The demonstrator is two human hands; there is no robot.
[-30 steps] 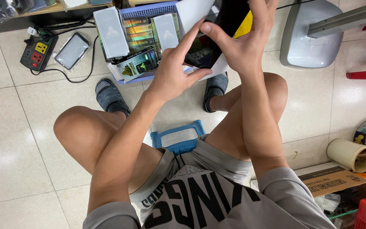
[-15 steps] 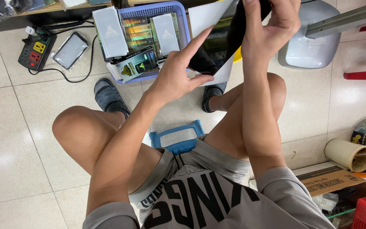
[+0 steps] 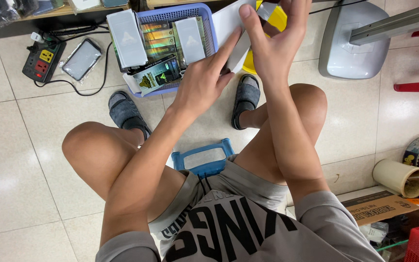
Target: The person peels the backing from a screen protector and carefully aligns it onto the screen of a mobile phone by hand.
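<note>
Grasping one white box [image 3: 229,29], both hands: left hand [image 3: 204,82], right hand [image 3: 277,43]. One blue basket [image 3: 170,14] at 11 o'clock; tiled floor [image 3: 25,160].

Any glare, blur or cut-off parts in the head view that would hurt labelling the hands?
Head view: sharp, evenly lit, soft shadows; glare patches on the floor tiles; the right hand and the white box it holds with the left hand run off the top edge.

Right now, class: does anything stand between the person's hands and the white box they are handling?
Nothing visible does. Left hand and right hand both touch the white box directly, above the blue basket.
</note>
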